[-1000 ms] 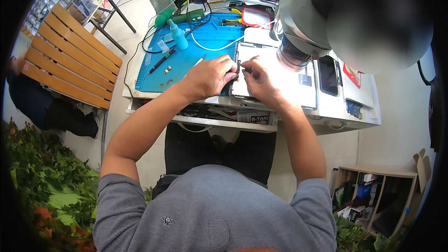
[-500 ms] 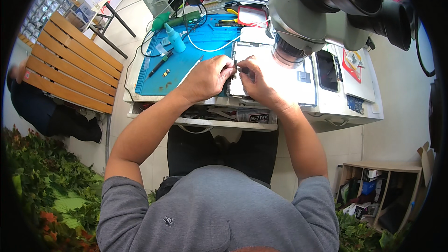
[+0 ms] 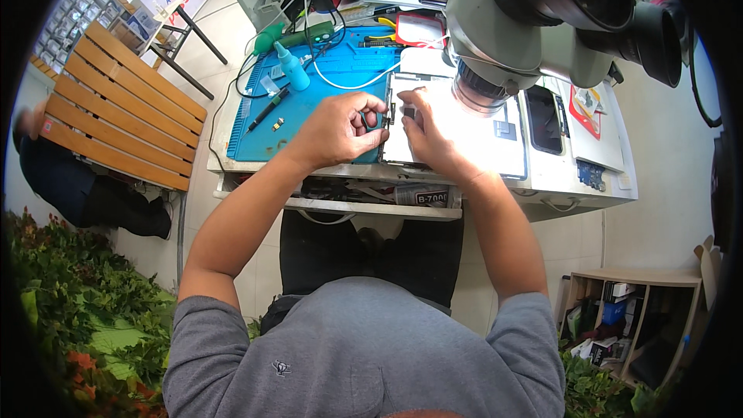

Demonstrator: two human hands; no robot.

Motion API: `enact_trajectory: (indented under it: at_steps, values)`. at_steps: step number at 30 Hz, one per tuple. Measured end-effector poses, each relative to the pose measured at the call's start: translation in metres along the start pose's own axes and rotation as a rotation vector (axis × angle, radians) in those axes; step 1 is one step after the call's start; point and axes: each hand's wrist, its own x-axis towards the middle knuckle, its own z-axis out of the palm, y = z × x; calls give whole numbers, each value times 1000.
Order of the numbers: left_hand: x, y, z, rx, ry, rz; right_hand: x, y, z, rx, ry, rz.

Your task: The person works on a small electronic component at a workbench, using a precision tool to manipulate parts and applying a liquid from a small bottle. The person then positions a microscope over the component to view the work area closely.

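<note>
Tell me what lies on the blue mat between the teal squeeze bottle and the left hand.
In the head view, a black pen-like tool lies slanted on the blue mat between the teal squeeze bottle and the left hand, with a small brownish part beside it.

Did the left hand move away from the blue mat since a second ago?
No. The left hand stays at the right edge of the blue mat, beside the right hand. Only the head camera shifted.

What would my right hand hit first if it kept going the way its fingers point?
Your right hand points up and slightly left across the white board. Going straight on, it would probably reach the white cable on the blue mat first, though depth is unclear.
</note>
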Motion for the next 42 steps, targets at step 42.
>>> enact_trajectory:
  at_steps: [42]
  values:
    - [-10,-29,-1,84,145,222,-3,-24,-3,257,-184,255]
